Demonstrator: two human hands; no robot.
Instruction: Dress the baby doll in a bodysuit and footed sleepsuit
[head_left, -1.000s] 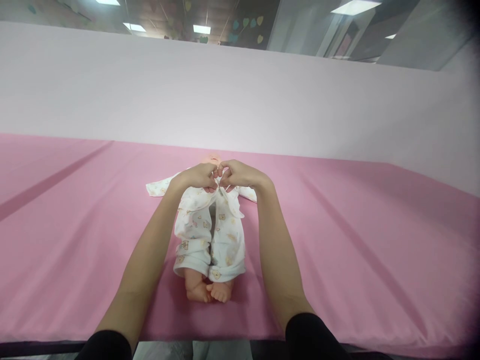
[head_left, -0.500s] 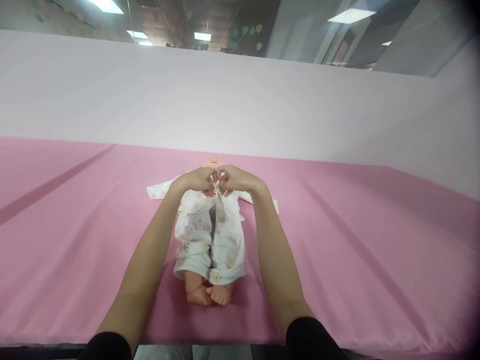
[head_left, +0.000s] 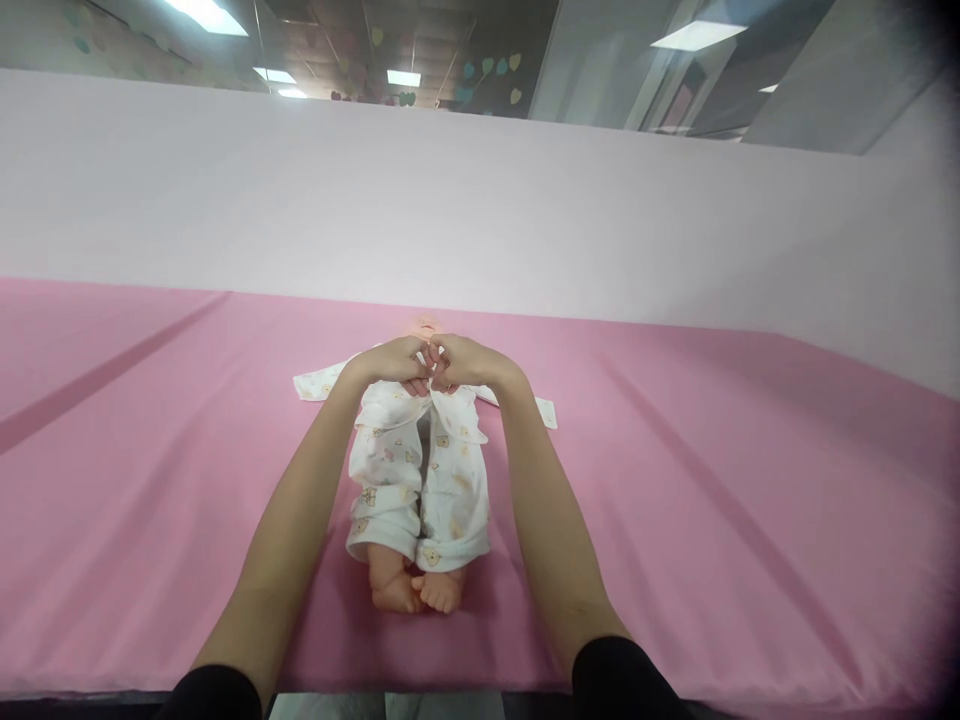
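On the pink tabletop [head_left: 675, 480]: one doll [head_left: 417, 480], lying on its back, bare feet toward the camera.
Count: one doll, one outfit, two hands.
Left hand [head_left: 394, 362]: fingers curled tight, pinching the outfit's front at the doll's chest.
Right hand [head_left: 463, 364]: likewise pinched on the cloth, touching the left hand.
Outfit [head_left: 450, 480]: white with small printed figures, sleeves spread to either side.

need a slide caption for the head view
Left hand and right hand pinch the white printed baby suit at a barefoot doll's chest on the pink sheet.
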